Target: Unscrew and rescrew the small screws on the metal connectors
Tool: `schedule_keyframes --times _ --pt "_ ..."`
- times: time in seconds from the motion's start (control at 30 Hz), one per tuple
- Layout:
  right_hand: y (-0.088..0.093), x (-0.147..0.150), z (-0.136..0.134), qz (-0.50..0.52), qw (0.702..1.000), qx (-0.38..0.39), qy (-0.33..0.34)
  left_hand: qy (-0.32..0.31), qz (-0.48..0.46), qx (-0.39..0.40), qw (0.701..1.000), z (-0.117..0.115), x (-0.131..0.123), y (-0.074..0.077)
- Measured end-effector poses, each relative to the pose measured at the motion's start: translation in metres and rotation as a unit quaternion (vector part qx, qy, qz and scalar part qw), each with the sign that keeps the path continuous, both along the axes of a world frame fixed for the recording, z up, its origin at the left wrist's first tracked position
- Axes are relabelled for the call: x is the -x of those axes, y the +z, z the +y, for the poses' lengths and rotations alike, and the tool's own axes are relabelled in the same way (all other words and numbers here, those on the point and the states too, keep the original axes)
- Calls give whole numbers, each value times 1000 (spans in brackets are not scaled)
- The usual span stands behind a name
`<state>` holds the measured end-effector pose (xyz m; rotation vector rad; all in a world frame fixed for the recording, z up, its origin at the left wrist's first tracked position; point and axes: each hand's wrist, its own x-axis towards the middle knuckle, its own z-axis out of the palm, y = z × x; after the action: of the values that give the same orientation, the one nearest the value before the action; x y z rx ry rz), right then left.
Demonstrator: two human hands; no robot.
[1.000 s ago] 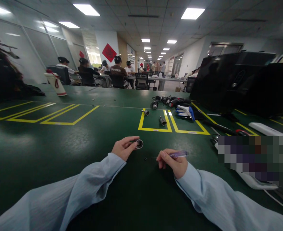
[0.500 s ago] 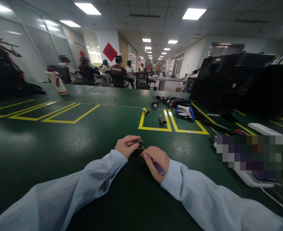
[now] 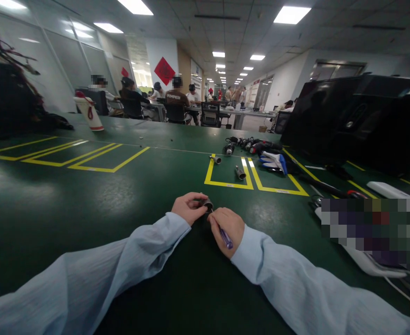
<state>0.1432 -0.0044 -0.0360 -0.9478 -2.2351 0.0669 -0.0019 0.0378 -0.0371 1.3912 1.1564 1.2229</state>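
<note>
My left hand (image 3: 187,207) is closed around a small grey metal cylindrical fitting (image 3: 209,204), its hollow end facing me and to the right. In my right hand (image 3: 230,225) is a screwdriver (image 3: 226,239) with a translucent purple handle, gripped near its front end. The thin shaft points up and left to the fitting's opening; whether the tip touches a screw is too small to see. Beyond my hands, two similar metal fittings, one (image 3: 216,159) farther off and one (image 3: 240,172) nearer, lie inside a yellow-taped rectangle on the green tabletop (image 3: 149,195).
Past the taped boxes lie dark cabled tools (image 3: 246,144) and a blue-and-white glove (image 3: 273,162). A white cup (image 3: 89,113) stands at the far left. Black monitors (image 3: 330,116) and a white power strip (image 3: 389,190) are on the right. Several people sit at desks behind.
The camera view has shifted slightly, moving the scene a little to the right. The screwdriver's shaft now shows less, with my right hand closer to the fitting.
</note>
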Motion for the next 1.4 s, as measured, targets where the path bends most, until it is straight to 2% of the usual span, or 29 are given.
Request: schedule_keyframes --times 0.23,0.63,0.97,1.1,1.17,1.23,1.27,1.3,1.4 --pt "3 3 -2 -12 1000 4 7 16 25 0 1000 -1 -1 4" --pt "1 2 -4 -9 1000 -6 16 28 48 -8 998 2 0 -2" --pt "1 5 -3 -13 1000 -12 13 31 52 -9 998 3 0 -1" --pt "5 3 -5 -3 1000 8 24 27 48 2 998 5 1 -3" --pt "7 1 -5 36 997 44 47 31 37 2 999 7 3 -3" --pt "8 1 -3 116 984 115 67 52 15 -1 999 12 6 -3" --pt "8 1 -1 170 969 168 71 70 3 -2 998 15 8 -2" --pt "8 2 1 229 943 232 73 89 -11 -3 996 18 10 -2" --pt "6 8 10 359 840 400 82 130 -42 4 991 27 17 -1"
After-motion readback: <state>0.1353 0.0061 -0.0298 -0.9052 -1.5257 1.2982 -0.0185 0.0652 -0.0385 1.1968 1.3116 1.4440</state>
